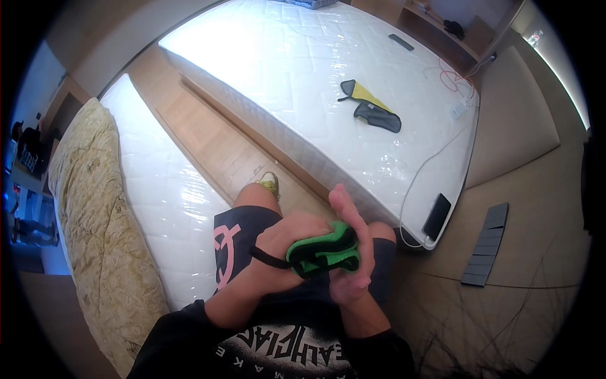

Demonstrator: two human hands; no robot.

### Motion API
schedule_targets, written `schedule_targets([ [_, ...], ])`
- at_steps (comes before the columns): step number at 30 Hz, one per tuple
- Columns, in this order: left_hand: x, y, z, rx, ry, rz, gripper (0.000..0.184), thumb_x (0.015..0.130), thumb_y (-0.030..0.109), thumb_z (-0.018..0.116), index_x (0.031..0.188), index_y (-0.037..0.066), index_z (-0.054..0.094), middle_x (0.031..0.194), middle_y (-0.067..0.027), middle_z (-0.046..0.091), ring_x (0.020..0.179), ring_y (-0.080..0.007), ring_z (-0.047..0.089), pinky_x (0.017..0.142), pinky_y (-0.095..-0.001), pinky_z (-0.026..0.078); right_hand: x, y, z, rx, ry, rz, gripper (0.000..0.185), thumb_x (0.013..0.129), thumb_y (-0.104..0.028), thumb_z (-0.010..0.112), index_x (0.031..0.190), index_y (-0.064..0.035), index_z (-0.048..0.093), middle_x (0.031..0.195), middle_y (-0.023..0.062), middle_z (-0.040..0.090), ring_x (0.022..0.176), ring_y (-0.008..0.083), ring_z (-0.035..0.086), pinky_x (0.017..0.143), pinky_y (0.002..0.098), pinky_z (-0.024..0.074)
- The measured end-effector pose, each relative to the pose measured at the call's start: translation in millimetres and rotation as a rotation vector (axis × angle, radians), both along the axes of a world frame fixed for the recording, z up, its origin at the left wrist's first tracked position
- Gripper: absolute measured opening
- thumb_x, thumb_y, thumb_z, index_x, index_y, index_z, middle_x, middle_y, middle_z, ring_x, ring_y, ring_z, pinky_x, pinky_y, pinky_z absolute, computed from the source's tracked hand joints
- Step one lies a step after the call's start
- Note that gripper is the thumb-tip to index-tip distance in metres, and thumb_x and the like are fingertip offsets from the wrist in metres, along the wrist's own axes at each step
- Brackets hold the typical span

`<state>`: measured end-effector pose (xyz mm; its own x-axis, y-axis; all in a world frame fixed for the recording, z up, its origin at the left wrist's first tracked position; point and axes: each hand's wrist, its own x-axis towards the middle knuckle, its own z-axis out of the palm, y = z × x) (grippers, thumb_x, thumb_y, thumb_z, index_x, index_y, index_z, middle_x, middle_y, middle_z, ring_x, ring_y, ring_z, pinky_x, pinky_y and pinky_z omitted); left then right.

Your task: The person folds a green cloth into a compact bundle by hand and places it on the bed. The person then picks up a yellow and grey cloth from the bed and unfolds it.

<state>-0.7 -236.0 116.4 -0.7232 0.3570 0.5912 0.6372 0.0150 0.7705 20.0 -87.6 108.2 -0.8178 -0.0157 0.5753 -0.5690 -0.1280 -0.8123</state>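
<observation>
A green and black folded cloth item [325, 249] with a black strap is held between my two hands above my lap. My left hand [293, 237] wraps round its left side, with the strap sticking out below the fingers. On the right, my right hand [353, 246] presses its palm and fingers against the item, the thumb or a finger pointing up. Farther off on the mattress lies a yellow and dark grey item [366, 95], partly under or against a dark grey one [379, 117].
A plastic-covered mattress [284, 76] stands ahead. Near its right corner lies a phone [436, 216] on a white cable. Also seen are a remote [401, 42], a grey segmented strip [485, 245], a second mattress [151, 164] and a gold quilt [104, 227].
</observation>
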Motion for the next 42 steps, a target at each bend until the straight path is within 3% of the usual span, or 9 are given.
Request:
schedule_targets([
  [7,3.9,1.1,-1.4,-0.008,0.004,0.023,0.050,0.071,0.006,0.083,0.113,0.000,0.057,0.108,-0.0162,0.065,0.101,-0.0320,0.065,0.087,-0.0393,0.052,-0.4,1.4,1.9,0.032,0.048,-0.010,0.091,0.093,-0.071,0.035,0.144,0.0042,0.036,0.143,0.0295,0.043,0.138,0.0403,0.036,0.115,0.0512,0.0236],
  [10,5.0,6.7,0.7,0.000,-0.022,0.032,0.048,0.072,0.003,0.078,0.115,0.003,0.058,0.109,-0.0145,0.065,0.100,-0.0333,0.065,0.087,-0.0389,0.052,8.2,-2.0,0.0,-0.033,-0.094,-0.078,0.094,0.093,-0.073,0.027,0.143,0.0070,0.033,0.143,0.0269,0.043,0.137,0.0374,0.038,0.115,0.0487,0.0253],
  [13,1.0,7.2,11.6,-0.086,0.012,0.003,0.054,0.072,0.003,0.078,0.120,0.002,0.054,0.112,-0.0162,0.063,0.099,-0.0338,0.064,0.086,-0.0399,0.052,5.0,-1.6,7.0,-0.165,-0.199,-0.045,0.088,0.096,-0.065,0.036,0.145,0.0083,0.030,0.145,0.0275,0.041,0.136,0.0319,0.040,0.114,0.0419,0.0284],
  [17,-0.6,5.5,10.4,-0.172,0.009,0.025,0.060,0.070,0.003,0.079,0.124,0.002,0.050,0.115,-0.0183,0.061,0.100,-0.0331,0.064,0.087,-0.0387,0.051,1.9,-2.4,8.5,-0.148,-0.234,-0.063,0.085,0.096,-0.064,0.031,0.146,0.0054,0.031,0.143,0.0258,0.043,0.135,0.0356,0.041,0.112,0.0453,0.0306],
  [28,5.9,6.7,3.5,-0.183,-0.291,0.091,0.065,0.067,0.005,0.083,0.123,0.002,0.051,0.111,-0.0124,0.064,0.098,-0.0197,0.065,0.084,-0.0312,0.051,1.6,-8.2,5.3,-0.189,-0.313,-0.050,0.089,0.094,-0.066,0.036,0.148,0.0048,0.026,0.149,0.0240,0.037,0.139,0.0324,0.036,0.116,0.0431,0.0233],
  [31,5.8,5.9,4.5,-0.007,-0.557,0.042,0.064,0.067,0.004,0.083,0.122,0.000,0.052,0.111,-0.0097,0.064,0.101,-0.0167,0.062,0.086,-0.0305,0.050,-0.7,-2.2,2.7,-0.197,-0.288,0.034,0.080,0.095,-0.049,0.051,0.149,0.0035,0.025,0.146,0.0232,0.040,0.134,0.0295,0.041,0.114,0.0410,0.0277],
  [35,-5.9,2.7,5.5,0.093,-0.606,-0.071,0.053,0.077,0.004,0.074,0.126,-0.001,0.054,0.107,-0.0111,0.064,0.094,-0.0154,0.063,0.079,-0.0282,0.051,-3.7,10.4,5.1,-0.066,-0.396,0.060,0.082,0.083,-0.005,0.070,0.150,0.0019,0.023,0.131,0.0167,0.051,0.118,0.0217,0.053,0.101,0.0338,0.0423],
  [38,-2.5,0.5,9.7,-0.027,-0.535,0.025,0.065,0.077,0.006,0.075,0.134,-0.002,0.045,0.115,-0.0140,0.062,0.105,-0.0187,0.061,0.090,-0.0323,0.049,-4.5,12.1,11.0,-0.076,-0.573,0.039,0.081,0.082,-0.002,0.069,0.149,0.0002,0.024,0.125,0.0131,0.053,0.114,0.0197,0.054,0.098,0.0325,0.0444],
  [42,2.4,-2.8,8.3,0.037,-0.446,0.011,0.076,0.077,0.010,0.077,0.139,-0.003,0.035,0.122,-0.0161,0.059,0.112,-0.0216,0.058,0.096,-0.0346,0.045,-1.5,15.9,7.3,-0.121,-0.432,0.045,0.084,0.080,0.001,0.073,0.149,-0.0007,0.025,0.122,0.0115,0.053,0.109,0.0180,0.056,0.095,0.0310,0.0460],
])
